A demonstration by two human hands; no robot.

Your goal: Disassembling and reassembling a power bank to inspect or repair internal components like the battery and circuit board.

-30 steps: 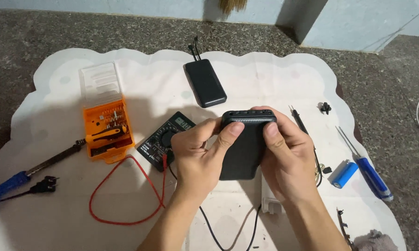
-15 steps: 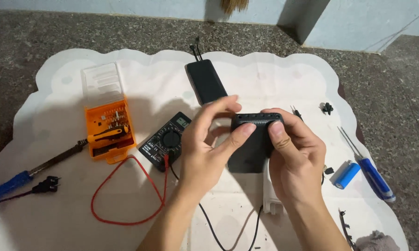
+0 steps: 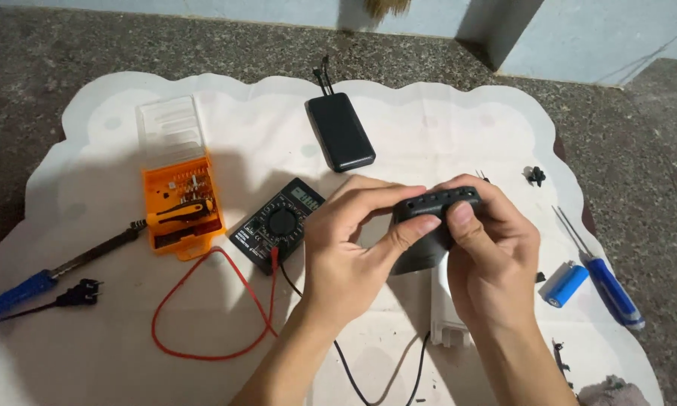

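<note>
Two hands, the left hand (image 3: 350, 248) and right hand (image 3: 489, 256), closed around a black power bank casing (image 3: 429, 225) just right of the multimeter (image 3: 277, 224), thumbs pressing its ported end, tilted up apparently for inspection.

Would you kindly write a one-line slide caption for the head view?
Left hand and right hand grip a black box above a white mat, beside a multimeter.
</note>
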